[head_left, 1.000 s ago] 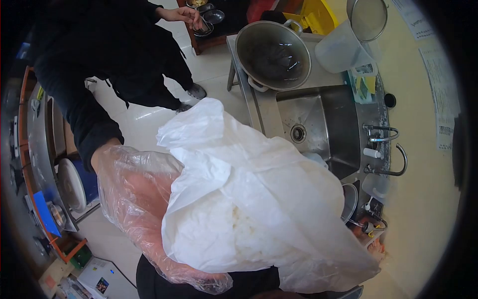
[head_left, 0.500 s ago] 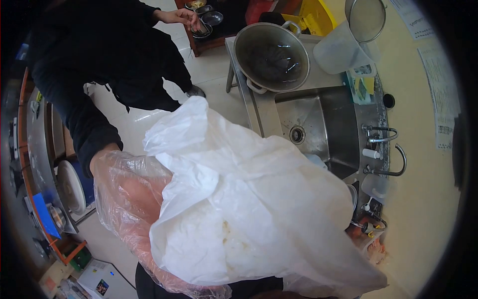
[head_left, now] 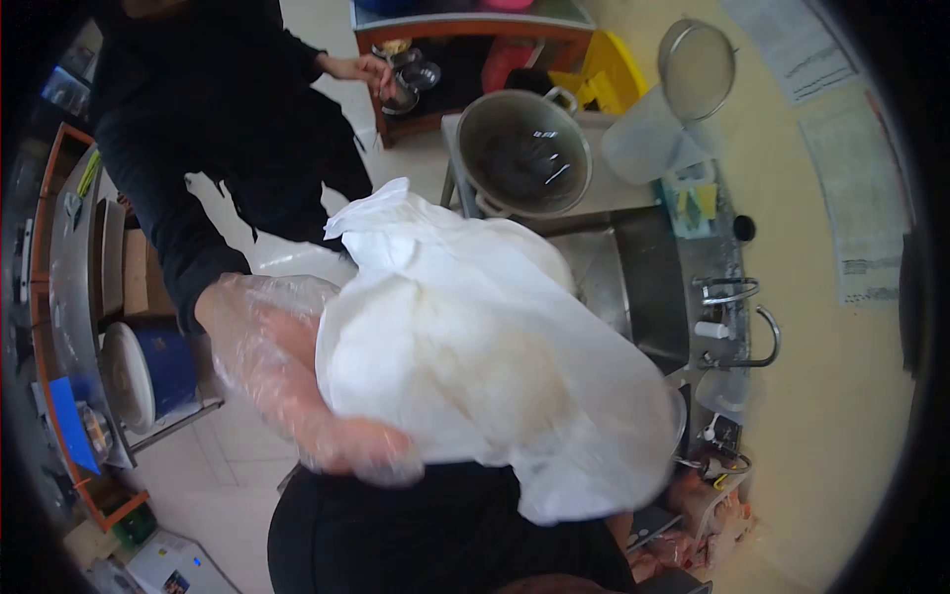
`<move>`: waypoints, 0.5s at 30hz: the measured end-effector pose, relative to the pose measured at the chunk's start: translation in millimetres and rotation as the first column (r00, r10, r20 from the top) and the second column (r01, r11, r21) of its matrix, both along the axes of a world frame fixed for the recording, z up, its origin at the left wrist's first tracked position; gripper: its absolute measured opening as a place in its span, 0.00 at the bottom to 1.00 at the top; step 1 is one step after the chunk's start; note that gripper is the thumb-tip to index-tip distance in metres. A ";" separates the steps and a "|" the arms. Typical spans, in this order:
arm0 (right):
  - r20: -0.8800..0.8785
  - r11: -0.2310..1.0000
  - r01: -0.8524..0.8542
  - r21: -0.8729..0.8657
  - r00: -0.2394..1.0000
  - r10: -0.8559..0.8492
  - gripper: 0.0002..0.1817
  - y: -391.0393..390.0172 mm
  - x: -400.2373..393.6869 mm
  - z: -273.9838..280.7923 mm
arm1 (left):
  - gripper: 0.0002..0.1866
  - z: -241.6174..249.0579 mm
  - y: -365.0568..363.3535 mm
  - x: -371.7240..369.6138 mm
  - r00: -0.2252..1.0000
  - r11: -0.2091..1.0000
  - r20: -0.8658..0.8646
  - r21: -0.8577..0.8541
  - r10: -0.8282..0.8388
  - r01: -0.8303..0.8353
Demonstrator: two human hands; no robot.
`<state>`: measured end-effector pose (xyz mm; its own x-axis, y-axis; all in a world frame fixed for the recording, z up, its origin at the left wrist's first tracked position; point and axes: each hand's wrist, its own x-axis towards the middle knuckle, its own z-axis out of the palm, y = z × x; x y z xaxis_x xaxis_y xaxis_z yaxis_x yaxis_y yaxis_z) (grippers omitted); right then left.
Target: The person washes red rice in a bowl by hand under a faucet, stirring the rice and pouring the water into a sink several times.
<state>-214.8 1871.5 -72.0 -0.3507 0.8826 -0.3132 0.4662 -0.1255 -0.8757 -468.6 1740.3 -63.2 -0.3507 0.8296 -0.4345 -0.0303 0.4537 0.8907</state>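
Note:
Neither of my own hands shows; any part of them near the front is hidden behind a large white sheet (head_left: 485, 366). The sheet is thin, crumpled and bag-like, with beige patches in its middle. A co-worker's hand (head_left: 287, 366) in a clear plastic glove grips its left edge, thumb along the lower side and fingers hidden behind it. That arm comes from the black sleeve of the person standing opposite. The co-worker's other hand (head_left: 371, 74), bare, is by a small metal bowl (head_left: 401, 97). Below the sheet is my dark clothing (head_left: 416, 535).
A large pot (head_left: 524, 153) with dark liquid stands beside the steel sink (head_left: 648, 287). A strainer (head_left: 698, 69) rests over a translucent container (head_left: 643, 139). Taps (head_left: 762, 337) line the right wall. Raw meat (head_left: 712, 525) lies at lower right; a lidded blue bucket (head_left: 163, 371) stands left.
The sheet has shifted and folded in, and its lower right end has drawn left and up. The co-worker's gloved hand now shows its thumb clearly. The whole view has tilted somewhat.

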 end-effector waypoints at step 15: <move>0.472 0.861 -0.475 0.183 0.810 0.347 0.35 28.8 -109.0 21.4 | 0.34 -43.7 21.0 8.7 0.977 0.991 -0.174 0.072 0.123 -0.111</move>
